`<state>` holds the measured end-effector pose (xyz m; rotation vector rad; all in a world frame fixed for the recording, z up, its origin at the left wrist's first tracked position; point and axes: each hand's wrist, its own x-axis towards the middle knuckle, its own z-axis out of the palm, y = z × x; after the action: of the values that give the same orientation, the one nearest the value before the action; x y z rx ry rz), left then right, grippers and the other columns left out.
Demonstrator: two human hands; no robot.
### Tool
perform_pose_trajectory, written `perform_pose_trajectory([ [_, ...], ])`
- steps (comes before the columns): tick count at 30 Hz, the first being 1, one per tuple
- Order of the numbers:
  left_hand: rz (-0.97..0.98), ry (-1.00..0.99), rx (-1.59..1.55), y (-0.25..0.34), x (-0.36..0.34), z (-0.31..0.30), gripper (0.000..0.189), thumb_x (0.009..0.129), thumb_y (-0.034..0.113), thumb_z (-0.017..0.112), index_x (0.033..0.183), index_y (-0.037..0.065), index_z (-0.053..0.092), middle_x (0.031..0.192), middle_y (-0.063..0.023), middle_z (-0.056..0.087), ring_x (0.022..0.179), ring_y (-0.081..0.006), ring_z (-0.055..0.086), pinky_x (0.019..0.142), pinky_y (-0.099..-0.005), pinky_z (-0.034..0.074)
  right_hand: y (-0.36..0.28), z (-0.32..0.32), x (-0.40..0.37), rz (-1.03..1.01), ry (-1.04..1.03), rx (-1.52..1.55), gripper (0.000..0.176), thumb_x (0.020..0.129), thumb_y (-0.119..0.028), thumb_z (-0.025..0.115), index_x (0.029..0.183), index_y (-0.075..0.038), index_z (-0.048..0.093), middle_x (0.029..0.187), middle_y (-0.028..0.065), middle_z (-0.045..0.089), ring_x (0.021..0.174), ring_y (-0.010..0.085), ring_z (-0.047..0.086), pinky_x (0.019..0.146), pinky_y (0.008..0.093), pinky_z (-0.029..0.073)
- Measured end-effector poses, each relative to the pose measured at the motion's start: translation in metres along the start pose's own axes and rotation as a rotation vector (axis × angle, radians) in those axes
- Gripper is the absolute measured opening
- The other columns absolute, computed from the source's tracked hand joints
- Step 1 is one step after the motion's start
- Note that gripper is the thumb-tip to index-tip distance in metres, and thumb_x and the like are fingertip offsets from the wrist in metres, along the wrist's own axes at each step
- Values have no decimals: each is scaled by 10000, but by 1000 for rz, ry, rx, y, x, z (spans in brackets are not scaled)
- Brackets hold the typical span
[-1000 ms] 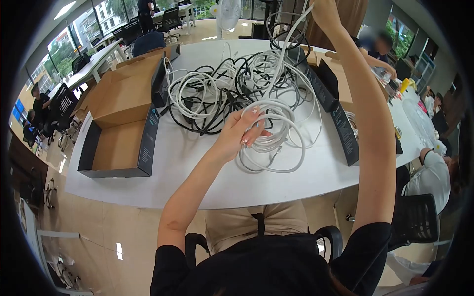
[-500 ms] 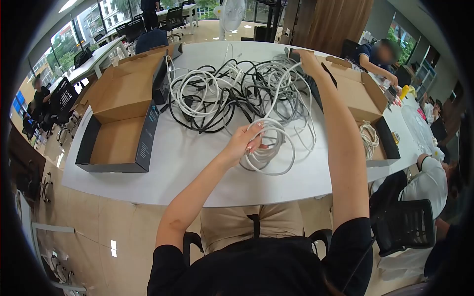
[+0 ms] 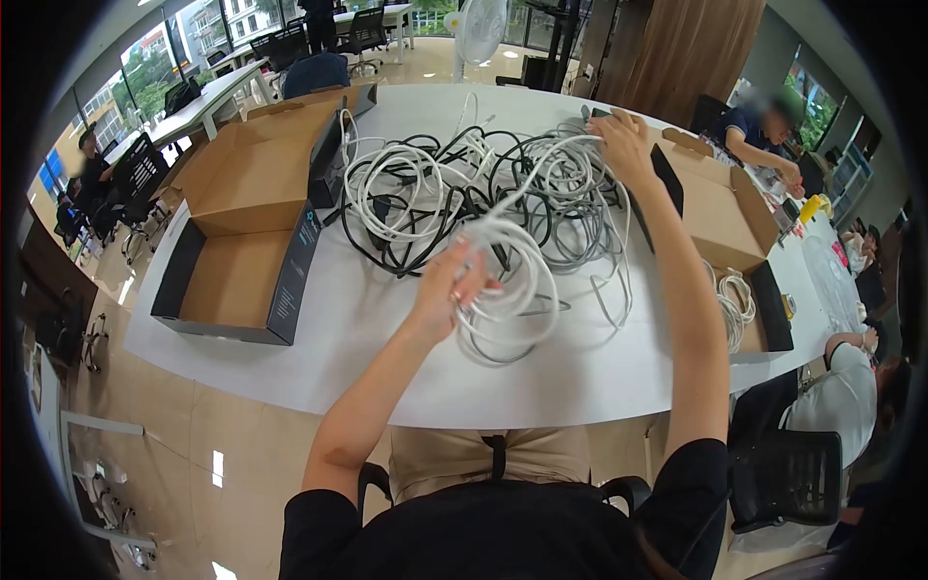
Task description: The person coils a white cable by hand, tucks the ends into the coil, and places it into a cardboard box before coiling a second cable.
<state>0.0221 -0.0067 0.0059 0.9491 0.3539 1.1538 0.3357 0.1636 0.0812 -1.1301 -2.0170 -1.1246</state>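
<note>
White cable hangs in loose loops over the surface, its free run reaching the tangle. I judge it light, limp and likely to snag, so best held across the bunched loops. My left hand has a closed grip there. My right hand is on the tangle, and I cannot tell its grip.

Open office, white counter, daylight from big windows.
The counter stands on a glossy tan tile floor that mirrors ceiling lights. Tall windows at the far left show trees and buildings, and another window sits at the right. A brown curtain hangs at the back near a white fan. Long desks with black office chairs fill the left side. A black mesh chair stands by the counter's right end.
</note>
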Motion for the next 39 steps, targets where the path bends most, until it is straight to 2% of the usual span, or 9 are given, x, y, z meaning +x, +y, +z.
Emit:
perform_pose_trajectory([
  [4,162,123,-89,22,5,-16,386,938,423,397,756,90,471,449,71,267,403,-44,286,652,-254,457,-8,-61,4,520,-440,856,186,883,-133,468,998,-55,591,579,25,461,547,122,464,519,250,351],
  [7,176,155,-27,29,5,-17,377,939,417,402,749,97,466,442,74,255,401,-42,281,592,-232,405,-16,-127,-3,488,-563,988,242,926,-159,406,1008,-38,598,540,-18,376,500,61,350,477,227,289],
  [16,124,-238,323,25,-17,3,314,920,264,472,813,-21,549,469,8,419,363,-52,331,461,-219,364,-49,-258,-62,593,-997,1367,417,818,-40,550,1229,-16,482,646,32,574,592,59,542,509,186,429],
  [22,-55,-617,434,46,-48,33,225,844,208,588,832,-17,592,561,-16,542,376,-41,437,349,-180,317,-93,-274,-115,843,-443,1544,702,730,-63,650,1346,-7,319,779,96,598,638,113,573,505,201,481],
  [26,-60,-773,608,52,-62,62,146,809,147,635,804,4,606,507,1,516,386,-62,470,368,-193,327,-118,-286,-122,787,-695,1609,869,648,-242,782,1358,-36,324,974,101,595,694,138,588,551,216,498],
  [31,-72,-658,628,48,-84,81,137,804,134,632,837,2,613,544,-16,546,392,-65,457,387,-198,322,-155,-302,-107,349,-831,1440,1132,448,-478,832,1377,-104,305,1234,95,487,982,207,560,699,305,498],
  [34,-22,-504,646,45,-98,90,153,801,135,632,851,-7,608,545,-17,548,391,-60,454,387,-197,322,-194,-307,-114,576,-659,1524,1208,417,-497,842,1394,-109,249,1321,112,416,1108,261,504,788,335,477],
  [38,111,-324,685,31,-115,101,176,810,134,620,870,-30,599,516,-1,525,380,-52,439,382,-193,320,-221,-302,-118,720,-405,1618,1043,556,-357,840,1366,-48,259,1258,136,487,1139,240,484,839,325,443],
  [39,116,-303,600,25,-119,102,194,822,147,607,864,-42,593,502,0,512,373,-51,430,381,-192,319,-228,-299,-123,794,-277,1564,773,637,-254,810,1249,8,418,1056,122,605,986,197,568,766,287,453],
])
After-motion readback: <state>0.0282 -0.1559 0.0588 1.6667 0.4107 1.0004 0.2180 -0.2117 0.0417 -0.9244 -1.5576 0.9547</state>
